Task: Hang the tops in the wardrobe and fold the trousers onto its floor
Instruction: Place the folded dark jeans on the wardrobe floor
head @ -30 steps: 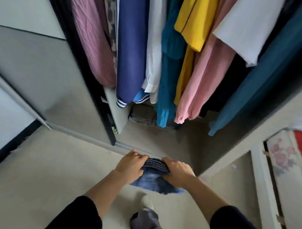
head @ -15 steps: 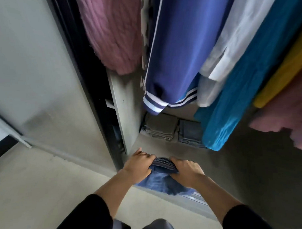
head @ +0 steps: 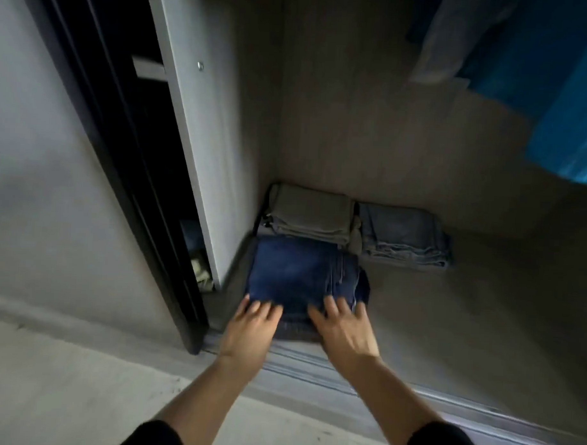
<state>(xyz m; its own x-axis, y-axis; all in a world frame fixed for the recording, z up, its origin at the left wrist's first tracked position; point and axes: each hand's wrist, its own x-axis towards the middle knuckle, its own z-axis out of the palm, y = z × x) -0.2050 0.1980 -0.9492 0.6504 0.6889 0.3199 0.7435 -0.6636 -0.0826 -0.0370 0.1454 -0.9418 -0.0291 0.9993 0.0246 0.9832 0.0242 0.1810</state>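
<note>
A grey door panel (head: 54, 180) fills the left edge of the frame, and beside it a black frame (head: 127, 170) and then a white partition (head: 202, 136) slant down toward the lower middle. My left hand (head: 248, 330) lies just right of the frame's foot, fingers straight and spread, their tips resting on the near left edge of the folded dark blue jeans (head: 297, 272); it grips nothing. The jeans lie flat on the wardrobe floor (head: 465, 311) at the centre of the frame, tucked close to the partition, their far edge against a folded grey-beige pair (head: 310, 213) behind them. My right hand (head: 343, 330) is open too, fingers fanned over the near right edge of the dark jeans, resting there without pinching. Just right of the grey-beige pair lies a folded faded blue pair (head: 401, 232). In the upper right corner hang a pale garment (head: 458, 35) and a teal top (head: 575, 125), both blurred
</note>
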